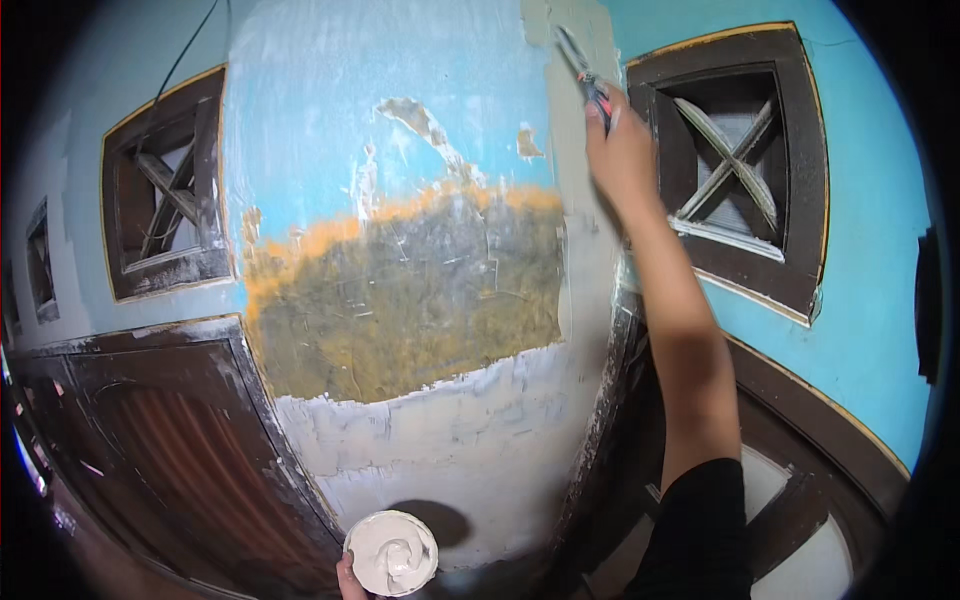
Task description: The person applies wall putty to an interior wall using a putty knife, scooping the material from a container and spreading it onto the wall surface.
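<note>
1. A putty knife [583,68] is gripped in the right hand [622,150], the fingers closed around its dark and red handle, with the blade pointed up and to the left against the wall [400,150].
2. A round bowl [391,553] of pale filler paste is held at its lower left rim by the left hand [349,578]; only a few fingers are seen, pressed to the rim.
3. The blade is laid on a grey filled strip near the top of the wall, just left of the right vent [735,165].
4. The bowl is held low, close in front of the wall's whitish lower part.
5. A patch of bare, scraped plaster [400,300] is seen in the middle of the wall.
6. A second vent [168,190] is set left of the wall, above a dark wooden door [170,450].
</note>
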Demonstrator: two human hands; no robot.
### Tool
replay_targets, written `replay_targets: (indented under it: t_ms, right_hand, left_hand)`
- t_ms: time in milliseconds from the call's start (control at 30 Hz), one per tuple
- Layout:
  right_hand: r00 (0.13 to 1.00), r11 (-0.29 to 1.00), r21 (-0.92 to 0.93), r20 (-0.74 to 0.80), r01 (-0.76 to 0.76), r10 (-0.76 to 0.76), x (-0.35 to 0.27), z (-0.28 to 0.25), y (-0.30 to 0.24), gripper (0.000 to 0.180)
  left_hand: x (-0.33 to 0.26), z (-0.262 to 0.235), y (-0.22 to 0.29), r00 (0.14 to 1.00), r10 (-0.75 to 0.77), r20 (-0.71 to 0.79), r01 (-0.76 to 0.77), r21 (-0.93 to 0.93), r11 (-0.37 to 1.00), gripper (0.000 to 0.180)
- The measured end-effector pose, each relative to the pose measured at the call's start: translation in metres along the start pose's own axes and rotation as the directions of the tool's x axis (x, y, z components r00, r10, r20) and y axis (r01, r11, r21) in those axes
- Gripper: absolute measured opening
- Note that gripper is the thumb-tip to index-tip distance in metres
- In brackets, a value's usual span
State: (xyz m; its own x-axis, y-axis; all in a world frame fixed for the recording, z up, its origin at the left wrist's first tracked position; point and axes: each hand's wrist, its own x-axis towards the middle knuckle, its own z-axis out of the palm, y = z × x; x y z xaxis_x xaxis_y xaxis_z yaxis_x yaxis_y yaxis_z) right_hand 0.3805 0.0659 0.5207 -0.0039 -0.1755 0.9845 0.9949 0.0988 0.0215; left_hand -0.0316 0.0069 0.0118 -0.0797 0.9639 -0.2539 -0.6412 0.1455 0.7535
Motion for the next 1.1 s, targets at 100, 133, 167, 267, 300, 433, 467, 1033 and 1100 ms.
replay_targets:
  t_ms: [100,133,167,267,300,433,467,1033,1100]
  right_hand:
    - [1.0,1.0,0.001,-0.02,-0.017,0.017,0.067,0.0,-0.002,0.037]
    - [0.999,0.998,-0.062,0.021,-0.031,0.032,0.084,0.001,-0.01,0.038]
    - [0.997,0.991,-0.128,0.06,-0.043,0.051,0.099,0.003,-0.013,0.039]
    - [0.986,0.97,-0.238,0.147,-0.044,0.081,0.125,0.017,-0.011,0.039]
    - [0.986,0.97,-0.24,0.148,-0.045,0.082,0.126,0.019,-0.008,0.039]
    - [0.973,0.971,-0.24,0.221,-0.013,0.068,0.103,0.015,-0.016,0.04]
    - [0.975,0.973,-0.23,0.213,-0.016,0.067,0.091,0.009,-0.019,0.04]
    - [0.91,0.948,0.132,0.345,-0.29,0.23,-0.071,-0.048,-0.027,0.034]
    - [0.863,0.82,0.345,0.397,-0.456,0.313,-0.101,-0.051,-0.014,0.034]
  left_hand:
    - [-0.002,-0.002,0.004,0.999,0.007,0.038,-0.007,-0.003,1.0,0.049]
    - [-0.001,-0.003,0.005,0.999,0.013,0.034,-0.013,-0.007,1.0,0.049]
    - [0.0,-0.006,0.004,0.999,0.017,0.048,-0.016,-0.033,0.999,0.049]
    - [-0.001,-0.003,0.01,0.999,0.012,0.043,-0.01,-0.026,1.0,0.051]
    - [-0.006,0.001,0.013,1.0,-0.001,0.007,0.001,-0.013,1.0,0.051]
    - [0.004,-0.019,0.006,1.0,-0.001,-0.011,0.001,-0.023,1.0,0.051]
    - [0.002,-0.017,0.006,1.0,-0.007,-0.012,0.006,-0.024,1.0,0.051]
    - [-0.006,-0.006,0.001,0.987,-0.058,0.149,0.052,0.04,0.998,0.056]
    - [-0.001,-0.011,-0.004,0.943,-0.107,0.315,0.11,0.01,0.994,0.061]
